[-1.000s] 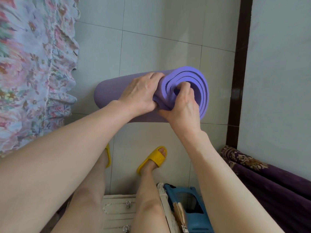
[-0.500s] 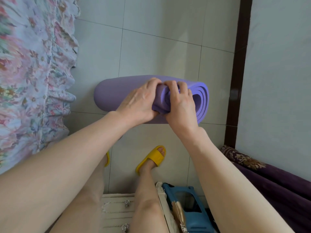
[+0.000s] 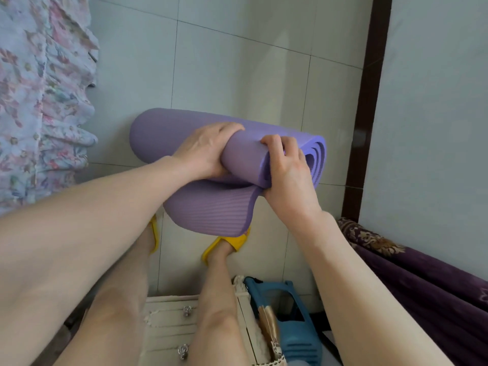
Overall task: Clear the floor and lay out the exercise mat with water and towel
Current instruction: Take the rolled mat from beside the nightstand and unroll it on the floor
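Observation:
A purple ribbed exercise mat [image 3: 169,133], still mostly rolled, is held level above the pale tiled floor [image 3: 224,64]. My left hand [image 3: 208,151] grips the roll near its middle from my side. My right hand [image 3: 287,170] clamps the spiral end, fingers over the top and thumb below. A loose flap of the mat [image 3: 211,210] hangs down from the roll toward my feet. No water and no towel are in view.
A flowered bedspread [image 3: 39,101] hangs along the left. A pale wall [image 3: 435,101] with a dark baseboard [image 3: 369,88] runs on the right, purple patterned fabric [image 3: 422,273] below it. By my yellow slippers [image 3: 227,244] stand a cream drawer unit [image 3: 169,326] and a blue plastic stool [image 3: 295,326].
The outer end of the mat has come free and now hangs toward my feet. My right hand has shifted from the spiral's centre to the outer layers; the roll has tilted and lowered a little.

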